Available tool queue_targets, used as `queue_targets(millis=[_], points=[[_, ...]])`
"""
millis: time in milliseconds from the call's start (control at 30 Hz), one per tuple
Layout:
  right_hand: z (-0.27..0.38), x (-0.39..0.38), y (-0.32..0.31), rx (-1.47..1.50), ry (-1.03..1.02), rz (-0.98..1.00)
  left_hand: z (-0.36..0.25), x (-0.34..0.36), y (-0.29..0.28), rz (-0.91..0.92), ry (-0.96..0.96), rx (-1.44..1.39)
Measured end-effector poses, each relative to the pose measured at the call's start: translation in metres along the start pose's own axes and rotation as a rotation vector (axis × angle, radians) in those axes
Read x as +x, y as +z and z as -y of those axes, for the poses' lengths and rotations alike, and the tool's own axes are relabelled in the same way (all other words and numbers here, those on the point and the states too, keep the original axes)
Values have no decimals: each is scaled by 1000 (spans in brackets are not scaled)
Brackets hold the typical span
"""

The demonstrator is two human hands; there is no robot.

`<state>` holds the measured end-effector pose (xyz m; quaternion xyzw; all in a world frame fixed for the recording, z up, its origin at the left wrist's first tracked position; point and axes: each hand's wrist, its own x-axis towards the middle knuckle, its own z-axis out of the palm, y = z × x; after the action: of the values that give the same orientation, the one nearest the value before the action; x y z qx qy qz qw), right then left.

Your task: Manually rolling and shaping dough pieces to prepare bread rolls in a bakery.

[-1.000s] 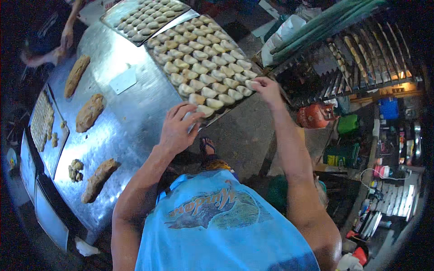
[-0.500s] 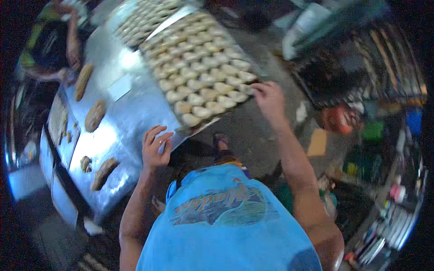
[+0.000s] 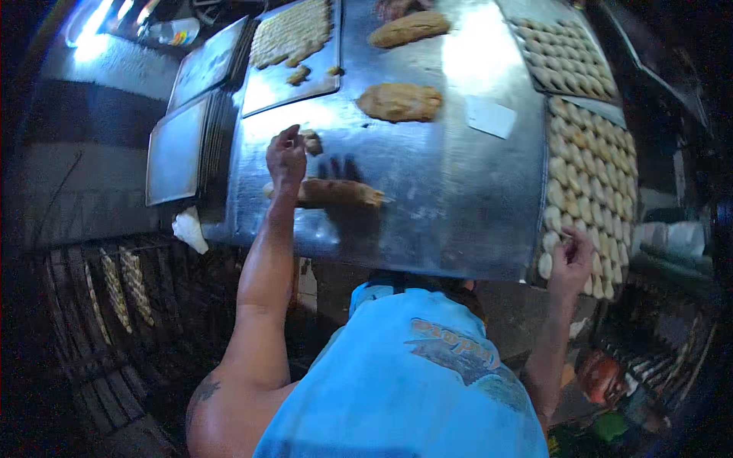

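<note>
The step in hand seems to be setting out small dough pieces (image 3: 586, 179) in rows on the right tray (image 3: 537, 275). The right hand (image 3: 573, 261) is over that tray's near end, fingers bent; whether its grip has hold of a piece is unclear. The left hand (image 3: 287, 159) is over the desk (image 3: 481, 206), beside small dough lumps (image 3: 312, 143), far of the near dough log (image 3: 343, 193); its fingers look curled, contents hidden. The next move probably calls for a light pinch, sparing neighbouring pieces.
</note>
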<state>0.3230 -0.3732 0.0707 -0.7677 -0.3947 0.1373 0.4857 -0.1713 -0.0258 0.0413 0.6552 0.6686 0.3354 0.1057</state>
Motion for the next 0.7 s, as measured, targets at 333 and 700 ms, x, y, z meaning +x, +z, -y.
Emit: queue_targets(millis=[333, 700], points=[[82, 16, 108, -32, -35, 298, 25, 23, -23, 408, 333, 177], [45, -3, 73, 19, 23, 377, -104, -97, 45, 620, 67, -573]])
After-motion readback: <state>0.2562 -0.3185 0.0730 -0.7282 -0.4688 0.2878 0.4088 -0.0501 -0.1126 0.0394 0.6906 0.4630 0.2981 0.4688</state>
